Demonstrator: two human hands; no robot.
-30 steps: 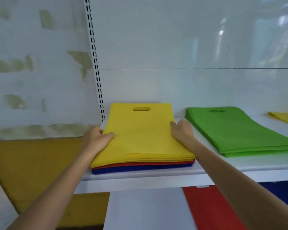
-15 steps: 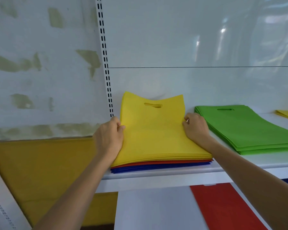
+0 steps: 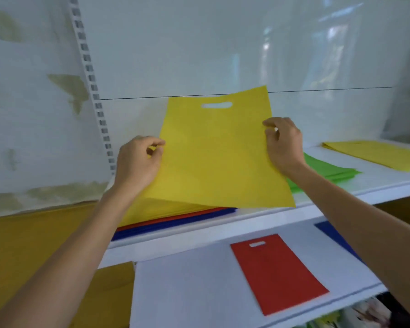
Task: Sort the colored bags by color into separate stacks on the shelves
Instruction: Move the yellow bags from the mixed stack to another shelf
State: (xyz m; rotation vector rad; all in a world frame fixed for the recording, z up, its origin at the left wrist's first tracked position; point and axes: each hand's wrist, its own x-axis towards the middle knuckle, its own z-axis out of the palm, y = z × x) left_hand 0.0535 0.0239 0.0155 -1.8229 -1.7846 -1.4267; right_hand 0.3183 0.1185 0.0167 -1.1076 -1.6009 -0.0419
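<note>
Left hand [image 3: 137, 162] and right hand [image 3: 285, 144] each pinch the lifted yellow bag [image 3: 216, 155] by 1 side edge.

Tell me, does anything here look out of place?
Yes: the left pile on the upper shelf mixes colours, yellow over red and blue. The left hand and right hand pinch a yellow bag raised above it.
</note>
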